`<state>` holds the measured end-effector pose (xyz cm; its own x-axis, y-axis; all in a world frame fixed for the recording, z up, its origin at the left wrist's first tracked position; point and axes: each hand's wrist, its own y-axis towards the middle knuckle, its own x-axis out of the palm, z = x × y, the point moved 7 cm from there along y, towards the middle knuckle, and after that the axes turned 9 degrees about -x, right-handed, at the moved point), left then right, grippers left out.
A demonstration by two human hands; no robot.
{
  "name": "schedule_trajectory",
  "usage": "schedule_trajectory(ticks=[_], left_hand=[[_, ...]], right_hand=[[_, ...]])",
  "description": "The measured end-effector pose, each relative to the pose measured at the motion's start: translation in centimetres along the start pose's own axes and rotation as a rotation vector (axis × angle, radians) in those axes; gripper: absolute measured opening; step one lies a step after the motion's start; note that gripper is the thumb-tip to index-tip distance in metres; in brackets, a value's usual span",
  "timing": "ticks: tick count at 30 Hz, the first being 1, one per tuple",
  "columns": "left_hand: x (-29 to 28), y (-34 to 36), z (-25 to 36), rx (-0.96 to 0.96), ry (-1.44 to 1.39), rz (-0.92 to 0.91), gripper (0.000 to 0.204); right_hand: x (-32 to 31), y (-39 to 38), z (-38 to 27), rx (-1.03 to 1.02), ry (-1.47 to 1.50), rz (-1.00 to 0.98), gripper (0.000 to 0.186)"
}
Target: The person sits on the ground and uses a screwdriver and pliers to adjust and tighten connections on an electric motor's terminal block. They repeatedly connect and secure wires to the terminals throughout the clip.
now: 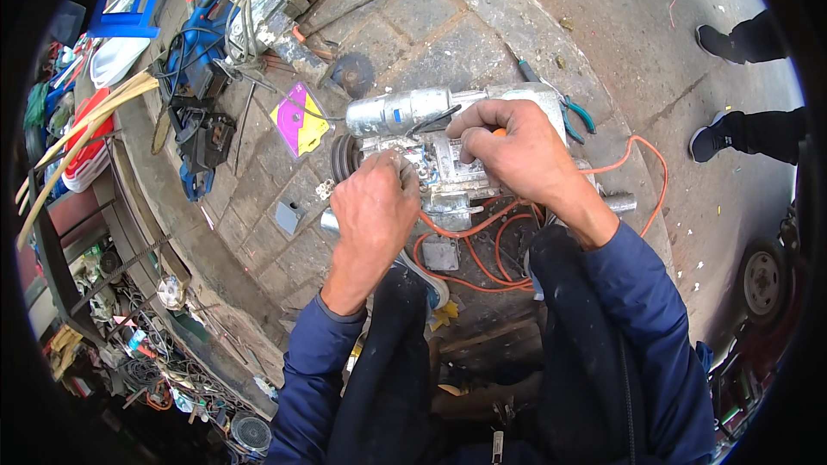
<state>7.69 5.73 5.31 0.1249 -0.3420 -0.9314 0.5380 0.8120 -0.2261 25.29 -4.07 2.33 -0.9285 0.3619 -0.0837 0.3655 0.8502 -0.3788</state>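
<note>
In front of me on the paved ground lies a grey electric motor, with a grooved pulley at its left end and a silver cylinder along its far side. My left hand is closed in a pinch over the motor's left part, beside thin wires; its fingertips hide what they hold. My right hand has curled fingers above the motor's right part. A bit of orange shows under those fingers, too covered to name. An orange cable loops around the motor's near side.
Teal-handled pliers lie beyond my right hand. A purple and yellow square packet and a dirty power tool lie at far left. Scrap and cables crowd the left side. Another person's shoes stand at right.
</note>
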Motion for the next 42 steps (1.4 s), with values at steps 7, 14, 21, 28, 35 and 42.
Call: schedule_trajectory(ticks=[7, 14, 21, 28, 35, 42], left_hand=[[0.4, 0.3, -2.1, -0.021, -0.122, -0.034, 0.013], [1.7, -0.1, -3.6, -0.056, -0.276, -0.031, 0.014], [1.4, -0.5, -3.4, -0.091, -0.3, -0.018, 0.01], [2.2, -0.8, -3.9, 0.043, -0.358, 0.087, 0.011], [1.4, -0.7, -3.6, 0.043, -0.421, 0.103, 0.013], [1.4, -0.7, -3.8, 0.021, -0.443, 0.087, 0.015]], right_hand=[[-4.3, -1.3, -7.4, -0.096, 0.205, 0.175, 0.029], [-6.8, -2.8, -15.1, -0.58, 0.613, 0.225, 0.028], [-1.8, -1.8, -16.5, -0.7, 0.572, 0.153, 0.027], [1.5, -0.5, -16.3, -0.757, 0.455, 0.151, 0.025], [3.1, -1.4, -16.7, -0.877, 0.417, 0.222, 0.023], [3.0, -0.6, -16.2, -0.776, 0.336, 0.102, 0.022]])
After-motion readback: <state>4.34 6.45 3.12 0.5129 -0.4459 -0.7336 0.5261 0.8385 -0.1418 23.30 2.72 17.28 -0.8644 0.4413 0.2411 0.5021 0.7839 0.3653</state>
